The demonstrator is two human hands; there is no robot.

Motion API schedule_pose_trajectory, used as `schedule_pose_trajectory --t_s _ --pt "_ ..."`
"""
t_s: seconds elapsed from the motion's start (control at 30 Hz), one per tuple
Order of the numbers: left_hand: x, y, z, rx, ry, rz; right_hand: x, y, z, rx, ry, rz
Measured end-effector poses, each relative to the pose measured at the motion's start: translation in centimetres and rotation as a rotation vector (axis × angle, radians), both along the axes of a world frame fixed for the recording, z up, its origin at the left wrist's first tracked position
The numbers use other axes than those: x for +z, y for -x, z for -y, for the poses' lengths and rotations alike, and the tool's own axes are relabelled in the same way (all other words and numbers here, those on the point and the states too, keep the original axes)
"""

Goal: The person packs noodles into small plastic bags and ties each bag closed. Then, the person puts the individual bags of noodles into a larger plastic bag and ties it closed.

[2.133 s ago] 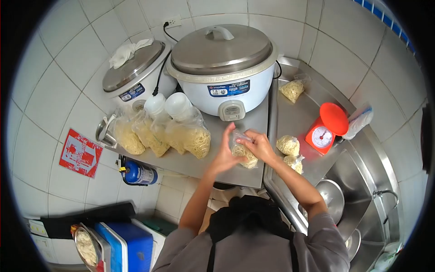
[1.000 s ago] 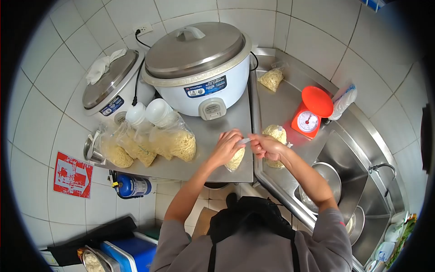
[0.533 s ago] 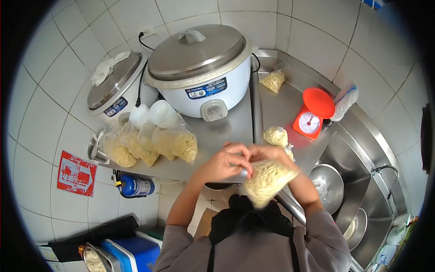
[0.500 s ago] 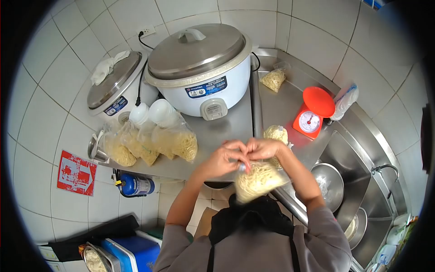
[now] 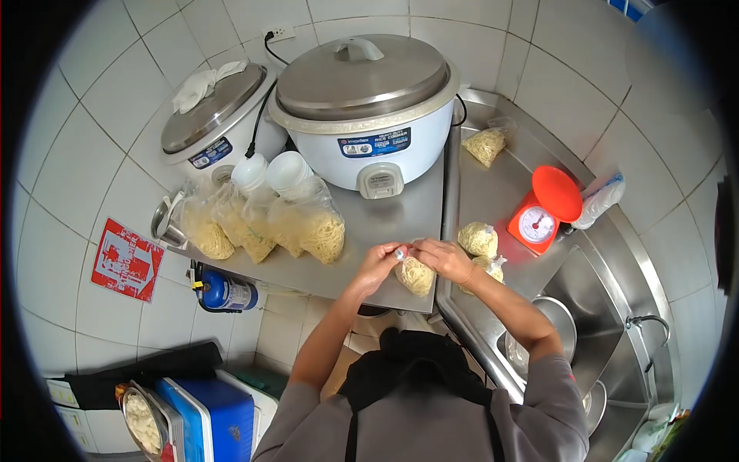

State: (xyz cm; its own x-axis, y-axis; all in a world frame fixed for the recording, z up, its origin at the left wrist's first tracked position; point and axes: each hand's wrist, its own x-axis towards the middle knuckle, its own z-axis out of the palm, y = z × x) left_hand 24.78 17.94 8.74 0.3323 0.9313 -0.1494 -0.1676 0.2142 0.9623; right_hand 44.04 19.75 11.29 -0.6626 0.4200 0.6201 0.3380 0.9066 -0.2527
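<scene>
Plastic bag of noodles (image 5: 416,277) noted over the counter (image 5: 377,218), near its front edge; contact unconfirmed. Left hand (image 5: 378,266) and right hand (image 5: 445,259), equally near, have fingers pinched at its neck; long axis runs thence toward the wearer.

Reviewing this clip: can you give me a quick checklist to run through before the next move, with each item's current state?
1. Left hand gripping the noodle bag at its neck: ok.
2. Right hand at the neck too: ok.
3. Neck sealed: cannot tell, the hands partly hide it.
4. Bag well back from the front edge of the counter: not ok, it is close.
5. Red scale upright: ok.
</scene>
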Motion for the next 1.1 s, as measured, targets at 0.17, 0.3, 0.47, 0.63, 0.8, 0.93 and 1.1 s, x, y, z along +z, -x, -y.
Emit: schedule_pose_trajectory --t_s 0.17,0.3,0.47,0.63,0.8,0.93,1.1 --pt "-2.6 -1.3 0.5 0.186 -0.417 -0.605 -1.1 0.6 2.6 -0.17 0.141 -0.101" --pt "-3.1 -3.8 2.5 0.457 -0.297 -0.42 -2.4 2.5 5.0 -0.393 0.578 -0.346" --pt "-3.9 -3.7 3.5 0.44 -0.21 -0.211 -3.2 3.4 5.6 -0.451 0.679 -0.554" --pt "-3.1 -4.2 3.2 0.37 -0.408 -0.314 -4.6 2.7 4.9 -0.529 0.808 -0.616" --pt "-4.5 -2.5 1.9 0.218 -0.451 -0.389 -3.7 2.4 4.9 -0.488 0.779 -0.501" --pt "-5.9 -2.1 1.6 0.241 -0.439 -0.378 -4.1 2.5 5.0 -0.482 0.735 -0.467" --pt "-3.3 -3.4 2.7 0.248 -0.426 -0.414 -3.2 1.7 6.0 -0.447 0.323 -0.286"
